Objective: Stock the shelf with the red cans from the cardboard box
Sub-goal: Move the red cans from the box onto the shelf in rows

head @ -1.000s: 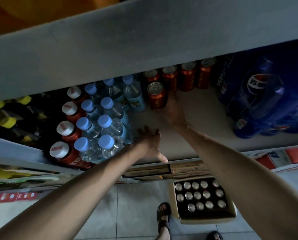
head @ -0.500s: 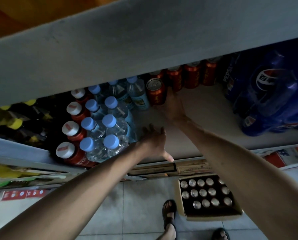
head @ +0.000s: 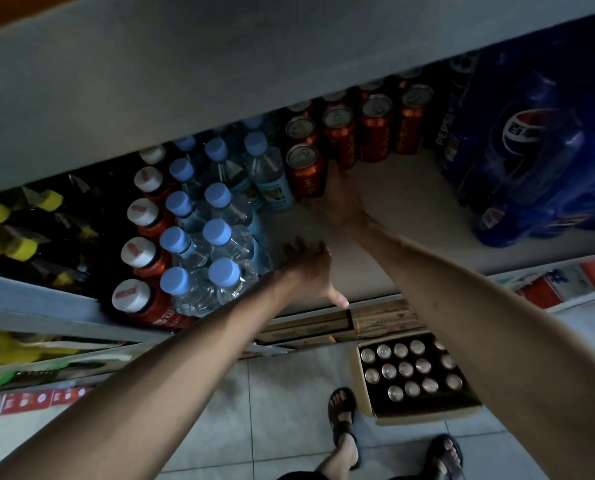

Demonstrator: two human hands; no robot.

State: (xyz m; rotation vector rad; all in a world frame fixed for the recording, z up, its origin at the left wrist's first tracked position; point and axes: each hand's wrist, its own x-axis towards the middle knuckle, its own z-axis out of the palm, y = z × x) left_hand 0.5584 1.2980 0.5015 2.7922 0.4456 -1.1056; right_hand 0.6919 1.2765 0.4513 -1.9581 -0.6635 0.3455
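The red cans (head: 406, 370) in the box (head: 424, 414), lower right, likely feel rigid, weighty and slick, best gripped round the middle; the left hand (head: 309, 268) hovers spread and empty, while the right hand (head: 339, 199) touches the front can (head: 304, 171) on the shelf (head: 393, 202), grip unclear.

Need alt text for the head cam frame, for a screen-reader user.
Seen from above, the person's right hand touches the front red can on a shelf, by more red cans; the left hand lies open on the shelf beside blue-capped water bottles. A blue Pepsi pack stands at right, and a cardboard box of cans sits on the floor below.
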